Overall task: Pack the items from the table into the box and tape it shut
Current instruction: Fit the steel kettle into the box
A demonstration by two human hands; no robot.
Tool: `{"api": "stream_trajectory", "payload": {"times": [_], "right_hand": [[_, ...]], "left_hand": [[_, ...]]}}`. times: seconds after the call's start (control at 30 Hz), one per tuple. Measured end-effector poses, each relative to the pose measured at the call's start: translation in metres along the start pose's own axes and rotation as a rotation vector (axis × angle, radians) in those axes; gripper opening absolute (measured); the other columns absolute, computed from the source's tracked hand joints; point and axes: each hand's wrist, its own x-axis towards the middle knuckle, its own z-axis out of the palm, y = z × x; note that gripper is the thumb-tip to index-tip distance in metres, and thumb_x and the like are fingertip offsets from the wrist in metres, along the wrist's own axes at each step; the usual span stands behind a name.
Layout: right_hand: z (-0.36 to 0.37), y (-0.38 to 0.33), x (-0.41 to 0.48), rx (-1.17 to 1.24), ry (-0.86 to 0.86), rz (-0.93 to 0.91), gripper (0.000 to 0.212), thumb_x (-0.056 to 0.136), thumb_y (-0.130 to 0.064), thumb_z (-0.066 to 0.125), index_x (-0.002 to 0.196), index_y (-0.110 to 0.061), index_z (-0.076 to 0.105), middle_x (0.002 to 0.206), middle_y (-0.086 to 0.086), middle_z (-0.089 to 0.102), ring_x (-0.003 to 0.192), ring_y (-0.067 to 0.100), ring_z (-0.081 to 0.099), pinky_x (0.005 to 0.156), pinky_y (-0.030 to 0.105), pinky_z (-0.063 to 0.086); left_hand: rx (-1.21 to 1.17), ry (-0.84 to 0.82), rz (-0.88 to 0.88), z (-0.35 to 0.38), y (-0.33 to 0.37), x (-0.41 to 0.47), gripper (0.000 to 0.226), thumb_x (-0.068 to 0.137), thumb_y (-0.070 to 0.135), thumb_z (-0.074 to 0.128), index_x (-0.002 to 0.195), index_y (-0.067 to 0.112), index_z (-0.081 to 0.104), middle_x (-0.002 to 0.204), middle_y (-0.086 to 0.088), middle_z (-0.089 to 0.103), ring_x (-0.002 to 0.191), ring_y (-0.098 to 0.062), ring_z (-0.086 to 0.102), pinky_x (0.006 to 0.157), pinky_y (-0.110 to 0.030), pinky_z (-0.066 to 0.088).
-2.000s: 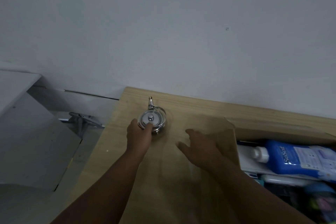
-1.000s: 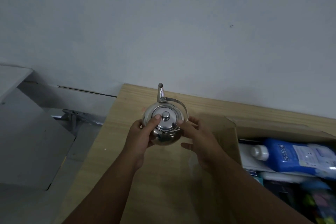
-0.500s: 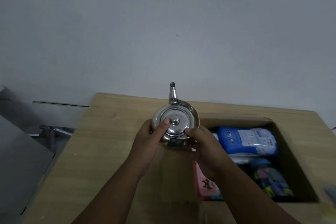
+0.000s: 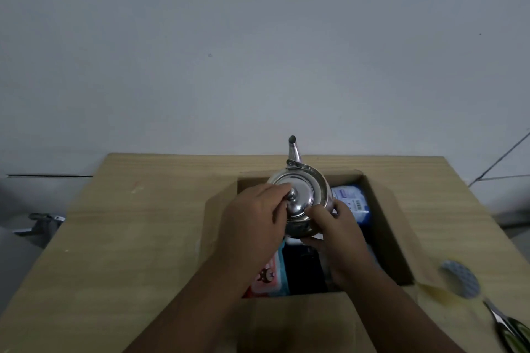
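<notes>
A shiny steel teapot [image 4: 304, 195] with its spout pointing away from me hangs over the far left part of the open cardboard box [image 4: 387, 226]. My left hand [image 4: 255, 223] grips its left side, thumb on the lid beside the knob. My right hand [image 4: 335, 229] holds its near right side. Inside the box lie a blue and white pack [image 4: 351, 200], a pink pack with a cartoon figure [image 4: 265, 276] and a dark item [image 4: 304, 269].
The box sits on a wooden table [image 4: 137, 238] against a grey wall. A tape roll [image 4: 461, 281] with a loose yellowish strip and scissors [image 4: 510, 327] lie at the table's right near corner. The box's near flap [image 4: 301, 321] lies open towards me.
Both hands have lifted the teapot off the table's left part and carried it right, over the box. The view has swung right with it.
</notes>
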Motion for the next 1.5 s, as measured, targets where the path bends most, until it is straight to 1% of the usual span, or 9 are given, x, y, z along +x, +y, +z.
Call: {"api": "stream_trajectory", "payload": {"times": [0.1, 0.23, 0.47, 0.73, 0.97, 1.1, 1.17, 1.33, 1.5], "right_hand": [[-0.019, -0.005, -0.002, -0.124, 0.029, -0.062, 0.053, 0.084, -0.019, 0.076, 0.131, -0.025, 0.053, 0.116, 0.001, 0.069, 0.1, 0.017, 0.07, 0.086, 0.042, 0.06], [-0.036, -0.004, -0.007, -0.18, 0.028, -0.133, 0.091, 0.07, -0.049, 0.083, 0.146, -0.029, 0.036, 0.128, -0.004, 0.061, 0.11, 0.013, 0.064, 0.097, 0.043, 0.055], [-0.061, 0.002, -0.015, -0.033, -0.075, -0.052, 0.067, 0.083, -0.076, 0.052, 0.132, -0.03, 0.055, 0.12, -0.003, 0.071, 0.101, 0.011, 0.071, 0.084, 0.036, 0.059], [-0.069, 0.001, -0.019, 0.039, -0.019, -0.136, 0.034, 0.093, -0.04, 0.062, 0.125, -0.03, 0.064, 0.118, -0.008, 0.07, 0.108, 0.01, 0.069, 0.088, 0.035, 0.059], [-0.067, -0.001, -0.031, 0.032, -0.089, -0.376, 0.038, 0.086, -0.045, 0.067, 0.122, -0.033, 0.068, 0.126, -0.008, 0.067, 0.115, 0.008, 0.065, 0.085, 0.028, 0.058], [-0.063, 0.004, -0.022, 0.204, 0.073, -0.223, 0.063, 0.077, -0.03, 0.079, 0.135, -0.035, 0.055, 0.132, -0.005, 0.064, 0.117, 0.016, 0.065, 0.091, 0.041, 0.058], [-0.063, 0.004, -0.016, 0.34, -0.019, -0.123, 0.076, 0.076, -0.031, 0.083, 0.143, -0.025, 0.048, 0.137, 0.005, 0.062, 0.118, 0.026, 0.065, 0.093, 0.047, 0.057], [-0.077, -0.005, -0.011, 0.534, -0.358, 0.13, 0.046, 0.092, -0.024, 0.06, 0.136, -0.008, 0.058, 0.129, 0.021, 0.066, 0.12, 0.038, 0.064, 0.105, 0.056, 0.048], [-0.087, 0.008, -0.003, 0.61, -0.406, 0.173, 0.075, 0.062, -0.038, 0.094, 0.126, -0.007, 0.069, 0.131, 0.024, 0.064, 0.12, 0.04, 0.063, 0.098, 0.051, 0.054]], "left_hand": [[-0.09, -0.051, -0.118, 0.008, 0.024, -0.003, 0.033, 0.093, 0.021, 0.068, 0.126, 0.023, 0.071, 0.109, 0.007, 0.077, 0.091, 0.0, 0.068, 0.082, -0.006, 0.047], [-0.248, -0.084, -0.292, 0.021, 0.039, -0.007, 0.039, 0.097, 0.05, 0.049, 0.129, 0.036, 0.067, 0.115, 0.018, 0.072, 0.102, 0.004, 0.065, 0.087, -0.028, 0.059], [-0.478, -0.18, -0.474, 0.048, 0.053, -0.024, 0.049, 0.081, 0.075, 0.058, 0.126, 0.056, 0.053, 0.121, 0.027, 0.059, 0.12, -0.001, 0.055, 0.096, -0.037, 0.056], [-0.524, -0.185, -0.553, 0.056, 0.047, -0.036, 0.096, 0.054, 0.049, 0.097, 0.135, 0.046, 0.045, 0.128, 0.025, 0.06, 0.118, 0.002, 0.058, 0.094, -0.028, 0.058], [-0.917, 0.019, -0.698, 0.06, 0.052, -0.046, 0.081, 0.055, 0.038, 0.097, 0.127, 0.043, 0.057, 0.125, 0.011, 0.069, 0.116, -0.01, 0.066, 0.093, -0.039, 0.059], [-1.043, 0.006, -0.71, 0.065, 0.061, -0.045, 0.079, 0.061, 0.027, 0.094, 0.13, 0.037, 0.058, 0.124, 0.004, 0.071, 0.115, -0.016, 0.068, 0.091, -0.039, 0.059], [-1.141, -0.017, -0.739, 0.068, 0.065, -0.044, 0.073, 0.067, 0.022, 0.091, 0.132, 0.031, 0.059, 0.122, -0.004, 0.073, 0.115, -0.024, 0.069, 0.092, -0.041, 0.058], [-1.348, -0.128, -0.742, 0.068, 0.062, -0.044, 0.074, 0.072, 0.018, 0.086, 0.138, 0.017, 0.053, 0.127, -0.018, 0.069, 0.121, -0.033, 0.065, 0.097, -0.04, 0.054], [-1.319, -0.281, -0.753, 0.069, 0.052, -0.045, 0.078, 0.065, 0.019, 0.088, 0.136, 0.02, 0.055, 0.125, -0.015, 0.07, 0.12, -0.029, 0.065, 0.1, -0.04, 0.051]]}}
